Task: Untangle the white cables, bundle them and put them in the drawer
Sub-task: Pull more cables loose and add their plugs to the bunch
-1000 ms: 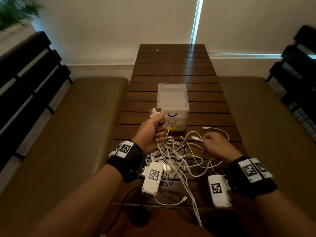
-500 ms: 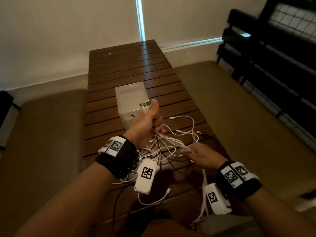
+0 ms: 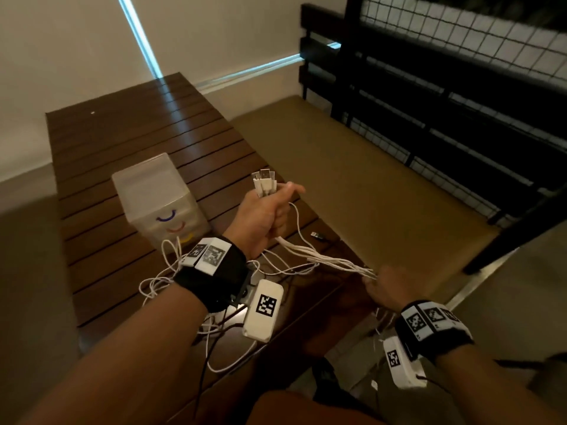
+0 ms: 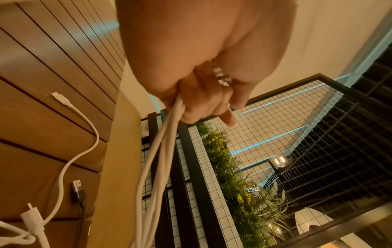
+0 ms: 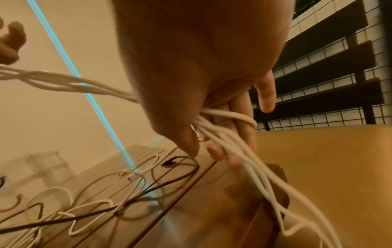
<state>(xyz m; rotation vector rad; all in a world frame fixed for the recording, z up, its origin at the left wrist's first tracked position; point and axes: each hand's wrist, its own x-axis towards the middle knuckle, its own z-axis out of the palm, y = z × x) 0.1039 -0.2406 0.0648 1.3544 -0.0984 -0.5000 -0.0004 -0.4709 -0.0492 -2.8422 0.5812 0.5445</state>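
Observation:
My left hand [image 3: 270, 213] grips a bunch of white cables [image 3: 325, 256] just below their USB plugs [image 3: 264, 182], which stick up out of the fist. The strands run down and right to my right hand [image 3: 383, 282], which holds them past the table's right edge. In the right wrist view the white cables [image 5: 224, 132] pass between thumb and fingers and hang on below. The left wrist view shows my left hand [image 4: 203, 100] closed round the cables [image 4: 161, 147]. More white loops [image 3: 159, 277] lie on the table. A small translucent drawer unit [image 3: 159, 197] stands behind my left wrist.
A dark slatted wooden table [image 3: 129, 139] has tan benches on both sides, the right bench [image 3: 352, 179] being close to my hands. A black cable with a USB plug [image 3: 317, 235] lies near the table's right edge. Black slatted backrest and wire mesh [image 3: 460, 72] rise at right.
My view has swung right. The left hand has lifted and moved right with the plug ends; the right hand has slid down the strands, off the table's right edge, pulling them straighter.

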